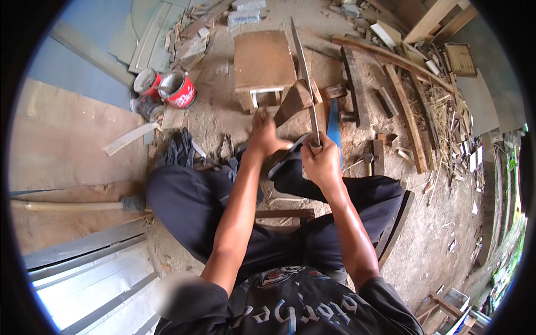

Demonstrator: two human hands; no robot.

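My right hand (322, 159) is wrapped round the handle of a machete (302, 58), its long narrow blade pointing away from me. The blade passes across the end of a short wooden block (294, 103) in front of me; whether it cuts into the wood I cannot tell. To the left of the block is my left hand (264, 135), slightly blurred, thumb stretched out and fingers apart, holding nothing. Just beyond stands a low box-like wooden stool (263, 58). A blue tapered strip (334, 123) lies right of my right hand.
Red paint cans (180, 92) stand at the left by a black plastic bag (177, 149). Wooden beams (406, 117), offcuts and shavings cover the ground at the right. Bricks (244, 18) lie at the back. A long pole (67, 205) reaches in beside my left knee.
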